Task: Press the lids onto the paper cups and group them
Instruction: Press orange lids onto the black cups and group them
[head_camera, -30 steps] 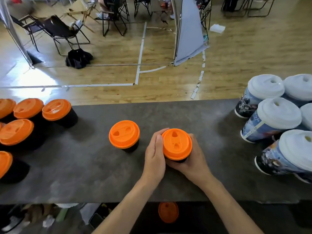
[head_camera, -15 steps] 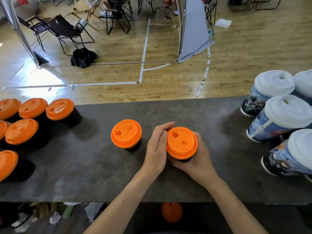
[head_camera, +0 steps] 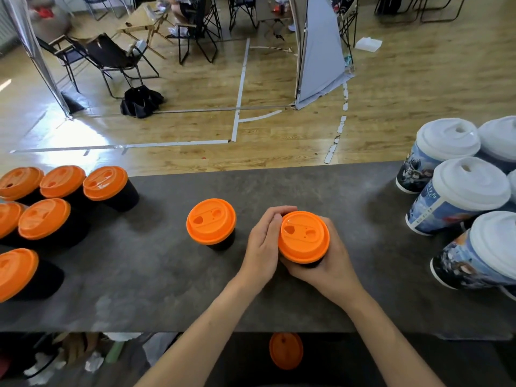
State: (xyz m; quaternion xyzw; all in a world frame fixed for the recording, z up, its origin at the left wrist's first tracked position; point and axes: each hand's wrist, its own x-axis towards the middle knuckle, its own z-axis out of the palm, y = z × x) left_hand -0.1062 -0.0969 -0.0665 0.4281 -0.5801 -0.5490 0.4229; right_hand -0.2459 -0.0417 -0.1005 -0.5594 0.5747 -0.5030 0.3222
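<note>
A black paper cup with an orange lid (head_camera: 303,236) stands near the middle of the dark table (head_camera: 156,275). My left hand (head_camera: 262,247) wraps its left side and my right hand (head_camera: 329,263) cups its right and near side, both gripping it just under the lid. A second black cup with an orange lid (head_camera: 211,221) stands free a short way to the left. Several orange-lidded black cups (head_camera: 44,219) are grouped at the table's left end. The held cup's body is mostly hidden by my hands.
Several tall printed cups with white lids (head_camera: 463,188) cluster at the table's right end. A loose orange lid (head_camera: 286,350) lies below the near table edge. Folding chairs, a grey panel and a black bag stand on the wooden floor beyond the table.
Both hands stay around the same cup; the lid's holes have turned a little, so the cup has rotated slightly. The view has shifted a bit.
</note>
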